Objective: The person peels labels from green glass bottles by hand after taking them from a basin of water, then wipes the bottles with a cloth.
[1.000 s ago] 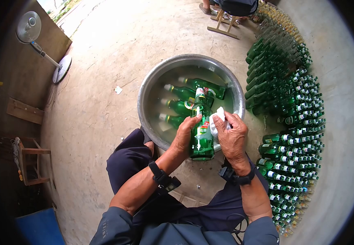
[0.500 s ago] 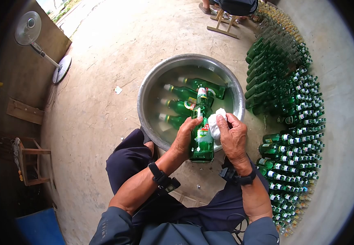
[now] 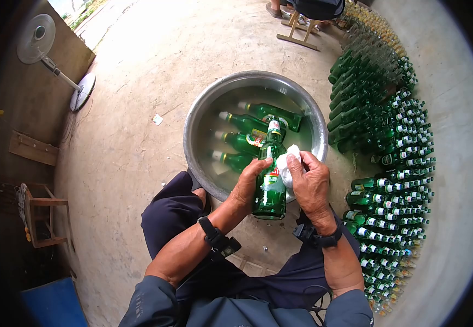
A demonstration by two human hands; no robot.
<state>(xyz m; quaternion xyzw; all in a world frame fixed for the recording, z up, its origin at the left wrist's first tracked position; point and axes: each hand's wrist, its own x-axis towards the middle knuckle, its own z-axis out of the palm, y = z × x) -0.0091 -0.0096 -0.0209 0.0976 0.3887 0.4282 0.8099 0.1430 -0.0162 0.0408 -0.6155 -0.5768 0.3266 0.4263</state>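
Note:
My left hand (image 3: 249, 179) is closed around the side of a green glass bottle (image 3: 270, 197), its thumb across the front near a red and white label. The bottle tilts over the near rim of a metal basin (image 3: 190, 143), neck pointing away from me and base toward me. In my right hand (image 3: 311, 184) a wad of white cloth (image 3: 287, 170) is pinched, right at the bottle's right side. Several more green bottles (image 3: 238, 161) lie in the cloudy water of the basin, partly hidden behind the held one.
Rows of green bottles (image 3: 392, 204) line the floor along the right wall, with clear ones farther back. A person (image 3: 318, 7) sits on a wooden stool (image 3: 297, 41) at the top. At left stand a fan (image 3: 83, 91) and a wooden stool (image 3: 48, 202).
The bottle has tilted slightly, its neck shifting a little to the right and its base slightly toward me. Both hands keep their holds, with the cloth still beside the bottle.

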